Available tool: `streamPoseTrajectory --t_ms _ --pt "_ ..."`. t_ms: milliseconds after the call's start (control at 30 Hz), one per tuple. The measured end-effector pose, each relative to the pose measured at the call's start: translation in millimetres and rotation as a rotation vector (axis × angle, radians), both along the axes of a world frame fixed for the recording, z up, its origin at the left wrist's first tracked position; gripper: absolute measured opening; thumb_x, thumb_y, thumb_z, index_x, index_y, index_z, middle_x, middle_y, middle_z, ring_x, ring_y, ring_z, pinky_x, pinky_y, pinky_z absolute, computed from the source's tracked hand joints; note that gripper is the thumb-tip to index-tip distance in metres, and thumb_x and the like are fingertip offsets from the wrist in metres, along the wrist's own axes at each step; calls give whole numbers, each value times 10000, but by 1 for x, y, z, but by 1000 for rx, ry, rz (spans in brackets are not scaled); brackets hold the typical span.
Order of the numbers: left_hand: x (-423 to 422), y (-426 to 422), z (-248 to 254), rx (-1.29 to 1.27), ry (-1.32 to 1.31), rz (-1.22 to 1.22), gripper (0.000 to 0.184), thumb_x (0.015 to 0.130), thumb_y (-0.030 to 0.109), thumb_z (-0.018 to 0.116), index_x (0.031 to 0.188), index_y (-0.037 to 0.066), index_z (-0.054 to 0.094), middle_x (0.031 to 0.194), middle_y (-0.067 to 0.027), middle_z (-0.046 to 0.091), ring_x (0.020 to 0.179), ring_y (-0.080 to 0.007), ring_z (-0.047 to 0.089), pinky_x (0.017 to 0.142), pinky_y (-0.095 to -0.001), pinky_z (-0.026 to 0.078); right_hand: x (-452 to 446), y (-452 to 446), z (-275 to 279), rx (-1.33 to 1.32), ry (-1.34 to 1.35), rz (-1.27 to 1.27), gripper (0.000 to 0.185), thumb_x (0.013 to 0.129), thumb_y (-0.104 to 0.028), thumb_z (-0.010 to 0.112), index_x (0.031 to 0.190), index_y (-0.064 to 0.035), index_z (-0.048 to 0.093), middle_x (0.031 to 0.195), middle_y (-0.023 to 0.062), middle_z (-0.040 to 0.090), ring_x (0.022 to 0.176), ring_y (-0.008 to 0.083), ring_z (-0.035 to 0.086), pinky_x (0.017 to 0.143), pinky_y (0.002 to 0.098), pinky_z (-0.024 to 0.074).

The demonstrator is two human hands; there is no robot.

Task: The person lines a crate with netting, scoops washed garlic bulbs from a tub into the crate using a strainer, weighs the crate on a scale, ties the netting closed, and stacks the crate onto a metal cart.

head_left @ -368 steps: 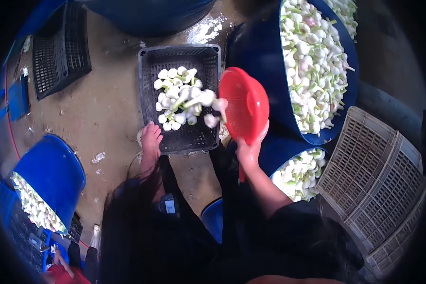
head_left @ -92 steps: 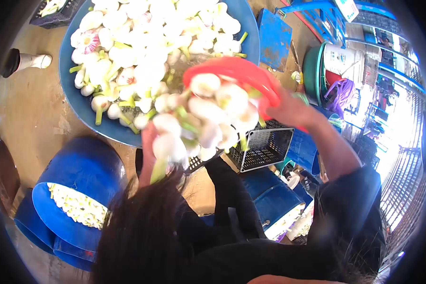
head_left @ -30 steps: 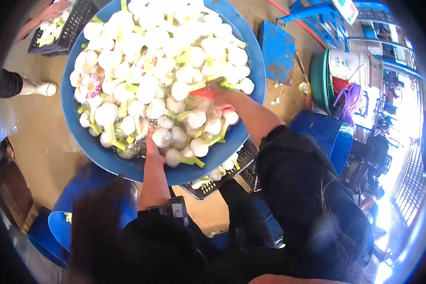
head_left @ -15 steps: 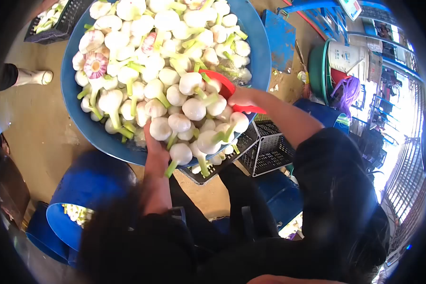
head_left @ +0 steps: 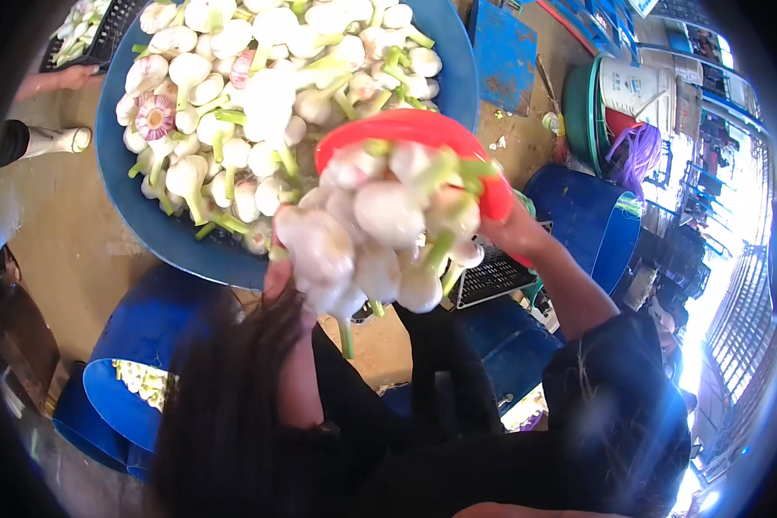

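Observation:
Heaped with garlic bulbs (head_left: 388,207), a red plastic basket (head_left: 406,126) is raised over the near edge of a large blue tub (head_left: 138,207). My right hand (head_left: 511,226) grips the basket at its right side. At the heap's left side, my left hand (head_left: 278,274) touches the bulbs, its fingers mostly hidden behind them and blurred. Many more bulbs with green stems (head_left: 224,112) fill the tub, with some water showing between them.
A co-worker's hand (head_left: 78,78) is beside a black crate (head_left: 116,30) of garlic at the upper left, with a white boot (head_left: 56,141) below. Blue barrels (head_left: 160,319) stand lower left, another (head_left: 583,220) at right. A black crate (head_left: 492,274) lies under the basket.
The red basket has come up out of the tub, loaded with garlic, and moved toward my body. Both hands have moved with it. The co-worker's hand has moved down beside the crate.

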State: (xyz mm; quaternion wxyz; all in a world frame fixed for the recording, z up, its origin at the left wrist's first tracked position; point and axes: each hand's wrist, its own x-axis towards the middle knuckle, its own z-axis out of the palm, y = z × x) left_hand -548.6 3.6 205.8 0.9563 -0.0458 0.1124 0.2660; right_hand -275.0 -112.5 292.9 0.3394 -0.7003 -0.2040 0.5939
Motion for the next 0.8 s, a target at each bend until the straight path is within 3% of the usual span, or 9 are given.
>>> streamPoseTrajectory --t_ms 100,133,167,267,367,533,567,633,800 --pt "-12 -21 6 308 365 -144 706 762 415 582 1306 33 341 1245 -135 428 1106 -277 475 915 -390 407 1 -65 3 260 -728 448 396 802 -90 600 1182 -48 496 1160 92 524 1070 195 501 924 348 396" --pt "-13 -30 12 424 428 -161 758 725 446 605 1311 41 344 1284 -141 385 1142 -290 440 939 -389 380 3 -85 -1 524 -628 460 365 824 -64 551 1183 -41 493 1142 97 528 1043 201 512 904 348 405" --pt "-12 -38 17 540 490 -177 810 689 477 628 1317 49 346 1323 -146 341 1178 -302 406 963 -388 354 0 -132 -18 208 -301 292 359 846 -88 524 1199 -42 478 1131 103 531 1029 198 516 873 352 420" --pt "-14 -59 23 769 609 -229 914 616 540 674 1328 65 350 1401 -157 255 1250 -328 337 1011 -387 300 -26 -173 -12 185 -381 118 355 851 -98 520 1198 -43 476 1125 105 533 1027 196 515 867 353 421" --pt "-12 -74 25 1461 781 -298 521 645 359 653 1128 168 608 1405 -174 273 1313 -407 171 1034 -539 162 -59 -209 -27 169 -433 -119 350 855 -109 516 1197 -44 474 1119 108 534 1026 193 515 862 353 423" --pt "9 -108 20 1737 860 -304 434 611 270 657 1034 172 656 1356 -79 388 1297 -399 219 1014 -510 226 -104 -230 -74 164 -333 -721 344 863 -126 510 1195 -46 472 1109 111 536 1024 189 514 852 355 425" --pt "11 -113 17 1860 884 -283 417 595 254 666 1005 182 665 1328 -49 422 1278 -371 268 955 -499 280 -108 -229 -89 -107 -479 -741 363 860 -142 510 1206 -50 449 1097 118 538 1000 200 529 824 360 436" --pt "18 -119 18 2048 905 -284 377 582 232 676 956 182 676 1270 14 480 1219 -337 372 798 -459 367 -99 -196 -95 -78 -1035 -307 721 774 -36 572 1359 -32 150 1151 151 511 1021 252 540 843 338 441" --pt "15 -141 -6 2048 900 -374 365 599 190 672 960 146 656 1143 -51 547 1133 -328 457 834 -434 406 -95 -198 -143 -256 -826 -540 776 777 -54 576 1388 -70 98 1192 205 481 1062 324 520 874 352 419"
